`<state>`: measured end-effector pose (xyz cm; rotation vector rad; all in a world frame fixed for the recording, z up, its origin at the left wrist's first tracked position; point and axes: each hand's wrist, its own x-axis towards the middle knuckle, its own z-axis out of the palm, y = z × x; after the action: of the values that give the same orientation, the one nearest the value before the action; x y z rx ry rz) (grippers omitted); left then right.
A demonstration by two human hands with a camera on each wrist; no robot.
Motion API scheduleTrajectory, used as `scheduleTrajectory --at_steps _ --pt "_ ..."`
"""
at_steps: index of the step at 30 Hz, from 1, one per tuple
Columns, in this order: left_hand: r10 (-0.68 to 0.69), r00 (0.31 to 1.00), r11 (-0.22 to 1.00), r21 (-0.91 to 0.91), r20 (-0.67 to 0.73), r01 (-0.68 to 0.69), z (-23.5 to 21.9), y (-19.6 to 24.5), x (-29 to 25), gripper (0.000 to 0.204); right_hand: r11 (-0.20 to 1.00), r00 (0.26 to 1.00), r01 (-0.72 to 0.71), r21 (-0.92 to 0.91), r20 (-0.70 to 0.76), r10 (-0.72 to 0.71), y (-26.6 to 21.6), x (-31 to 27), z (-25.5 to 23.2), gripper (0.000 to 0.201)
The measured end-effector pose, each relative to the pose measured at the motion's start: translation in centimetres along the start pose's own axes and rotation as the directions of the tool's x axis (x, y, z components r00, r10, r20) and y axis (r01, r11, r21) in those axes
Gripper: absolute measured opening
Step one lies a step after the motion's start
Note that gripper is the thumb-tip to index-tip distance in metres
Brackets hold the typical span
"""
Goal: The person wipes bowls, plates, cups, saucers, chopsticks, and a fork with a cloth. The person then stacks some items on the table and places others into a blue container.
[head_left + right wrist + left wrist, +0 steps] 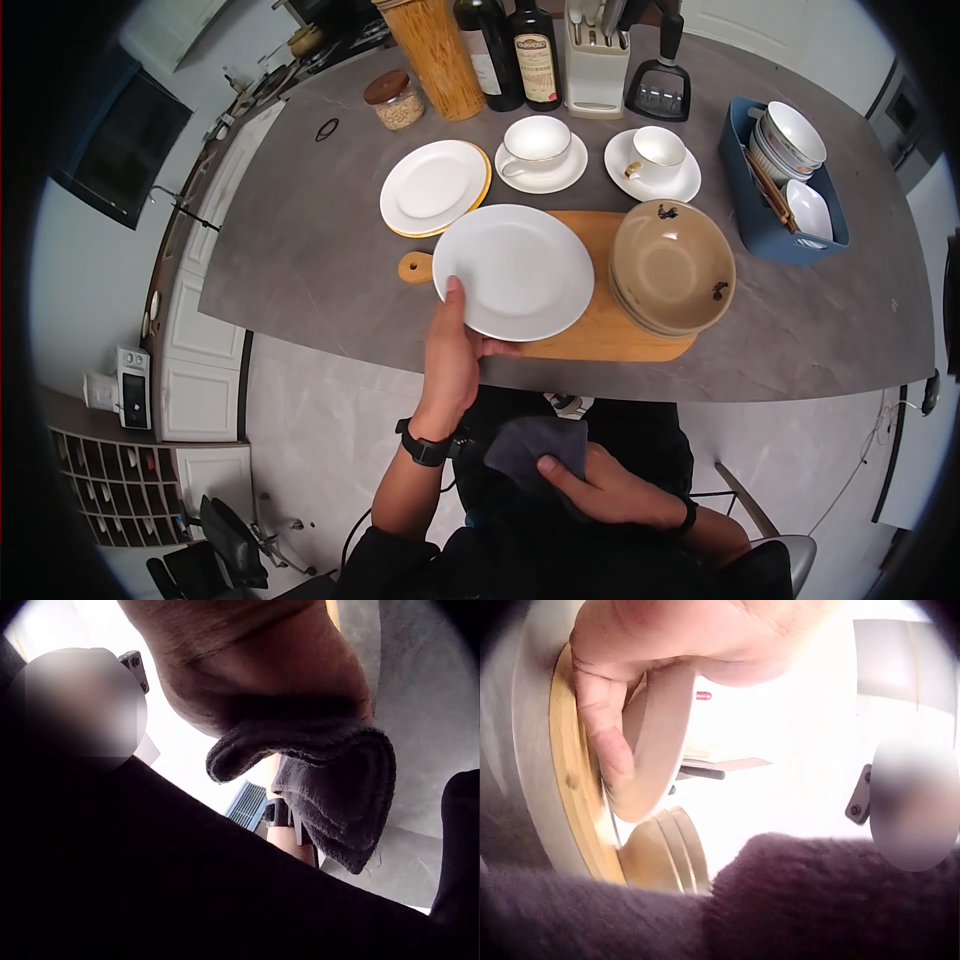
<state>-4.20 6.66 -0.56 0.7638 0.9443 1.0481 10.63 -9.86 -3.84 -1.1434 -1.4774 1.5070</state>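
My left hand (452, 355) grips a white plate (515, 270) by its near left rim, thumb on top and fingers underneath. The plate overlaps a wooden cutting board (605, 345) in the head view. The left wrist view has the plate's edge (667, 735) tilted close over the board (566, 757). A folded dark grey cloth (535, 450) is in my right hand (610, 485), low in front of my lap. In the right wrist view the cloth (337, 787) hangs in folds below the hand. Stacked tan bowls (672, 265) stand on the board's right end.
Behind the board are stacked plates (435, 185) and two cups (537, 145) (657, 155) on saucers. A blue basket (735, 175) of bowls stands right. Bottles (535, 60), a pasta jar (435, 55), a lidded jar (395, 100) and a utensil holder (597, 75) line the back.
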Motion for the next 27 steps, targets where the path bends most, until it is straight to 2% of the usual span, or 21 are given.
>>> scheduleTrajectory --at_steps 2,3,4,6,7,9,10,12,13,14,15,17,18,19,20,21,23,24,25,26,27 --pt "0.061 0.994 0.899 0.428 0.089 -0.093 -0.6 0.2 0.2 0.053 1.000 1.000 0.000 -0.004 0.007 0.000 0.2 -0.2 -0.2 0.047" --pt "0.139 0.987 0.852 0.498 0.083 -0.162 -1.0 -0.2 0.3 0.052 1.000 0.999 -0.021 -0.008 0.028 0.021 0.2 -0.3 -0.4 0.048" --pt "0.138 0.987 0.850 0.502 0.083 -0.161 -1.1 -0.2 0.3 0.052 0.999 0.998 -0.041 -0.013 0.051 0.042 0.1 -0.4 -0.6 0.048" --pt "0.222 0.974 0.699 0.688 0.049 -0.194 -1.4 -0.2 0.1 0.055 0.999 0.997 -0.037 -0.017 0.060 0.038 -0.4 -0.5 -1.1 0.049" --pt "0.225 0.973 0.696 0.691 0.047 -0.194 -1.8 -0.4 0.4 0.055 0.999 0.997 -0.035 -0.026 0.070 0.036 -0.7 -0.4 -1.4 0.050" --pt "0.474 0.865 0.393 0.840 0.163 -0.374 -2.9 -1.0 1.1 0.062 0.997 0.996 -0.042 -0.059 0.071 0.046 -1.3 -0.4 -1.9 0.049" --pt "0.475 0.865 0.392 0.842 0.160 -0.371 -2.6 -0.5 0.8 0.062 0.994 0.996 -0.052 -0.096 0.069 0.059 -1.6 -0.5 -2.2 0.048" --pt "0.396 0.916 0.285 0.940 0.064 -0.188 -1.3 0.9 0.1 0.061 0.982 0.998 -0.015 -0.190 0.053 0.025 -2.7 -0.6 -2.8 0.046" --pt "0.397 0.916 0.283 0.941 0.062 -0.187 -1.3 1.1 0.0 0.061 0.959 0.999 0.020 -0.284 0.033 -0.011 -3.0 -0.7 -3.1 0.044" --pt "0.391 0.918 0.205 0.965 0.069 -0.160 -1.3 1.4 0.1 0.055 0.959 0.999 0.022 -0.283 0.034 -0.013 -2.9 -0.9 -3.2 0.044" --pt "0.383 0.921 0.126 0.983 0.077 -0.134 -1.5 1.6 0.1 0.050 0.926 1.000 0.000 -0.378 -0.003 -0.001 -2.7 -1.3 -3.3 0.042" --pt "0.379 0.919 0.073 0.986 0.110 -0.148 -2.2 2.7 0.8 0.041 0.883 0.999 -0.027 -0.468 -0.043 0.007 -2.2 -2.0 -3.6 0.039" --pt "0.374 0.916 0.021 0.987 0.142 -0.162 -2.7 3.4 1.3 0.034 0.877 0.994 -0.105 -0.468 -0.043 0.096 -1.7 -2.3 -3.9 0.038" --pt "0.463 0.876 0.019 0.986 0.139 -0.167 -3.7 3.7 2.5 0.026 0.864 0.982 -0.182 -0.469 -0.042 0.184 -1.4 -2.5 -4.2 0.036" --pt "0.479 0.869 0.010 0.989 0.122 -0.145 -4.0 4.9 3.6 0.027 0.864 0.982 -0.182 -0.469 -0.042 0.185 -1.3 -2.6 -4.7 0.036" --pt "0.495 0.862 0.003 0.993 0.104 -0.122 -4.3 6.2 4.9 0.029 0.915 0.975 -0.213 -0.343 -0.011 0.223 -1.3 -2.5 -5.3 0.036" --pt "0.610 0.774 0.032 0.972 0.166 -0.234 -7.4 7.0 9.4 0.034 0.942 0.942 -0.331 -0.045 0.035 0.333 -0.9 -2.6 -6.0 0.041" --pt "0.603 0.791 0.051 0.984 0.108 -0.173 -8.9 7.4 11.7 0.039 0.941 0.941 -0.336 -0.045 0.034 0.338 -0.9 -2.8 -5.9 0.041" --pt "0.595 0.802 0.070 0.991 0.050 -0.114 -9.6 7.9 13.4 0.045 0.850 0.917 -0.386 0.360 0.052 0.394 -1.0 -2.9 -5.9 0.041" --pt "0.593 0.804 0.072 0.990 0.053 -0.119 -9.3 8.4 14.1 0.045 0.611 0.896 -0.366 0.702 0.088 0.436 -1.1 -3.0 -5.9 0.043" --pt "0.497 0.865 0.214 0.976 -0.069 -0.045 -8.9 8.7 14.7 0.050 0.479 0.893 -0.329 0.814 0.103 0.438 -1.9 -2.9 -6.1 0.046"
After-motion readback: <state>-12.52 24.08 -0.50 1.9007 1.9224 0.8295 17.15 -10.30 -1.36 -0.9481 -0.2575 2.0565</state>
